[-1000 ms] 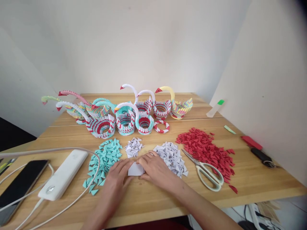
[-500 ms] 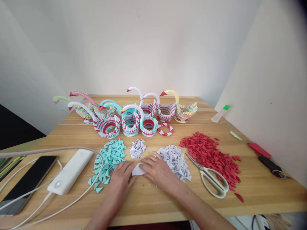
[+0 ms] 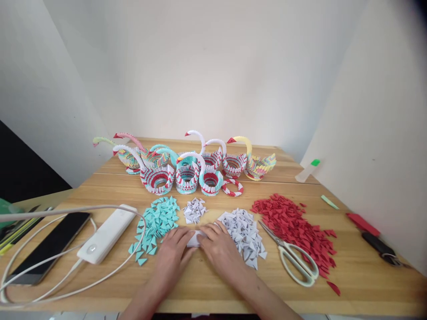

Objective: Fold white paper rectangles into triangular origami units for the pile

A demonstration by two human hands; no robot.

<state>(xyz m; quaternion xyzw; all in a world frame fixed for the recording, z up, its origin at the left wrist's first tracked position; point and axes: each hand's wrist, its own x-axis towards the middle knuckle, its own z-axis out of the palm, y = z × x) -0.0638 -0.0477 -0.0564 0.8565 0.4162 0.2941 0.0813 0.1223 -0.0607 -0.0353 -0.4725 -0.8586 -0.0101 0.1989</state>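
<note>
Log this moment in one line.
left hand: holds white paper | right hand: holds same paper | scissors: on table, beside red pieces

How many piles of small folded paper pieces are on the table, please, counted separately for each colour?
Turquoise pile: 1
White piles: 2
Red pile: 1
Total: 4 piles

A black phone [image 3: 53,242] lies beside a white power bank [image 3: 107,233].
</note>
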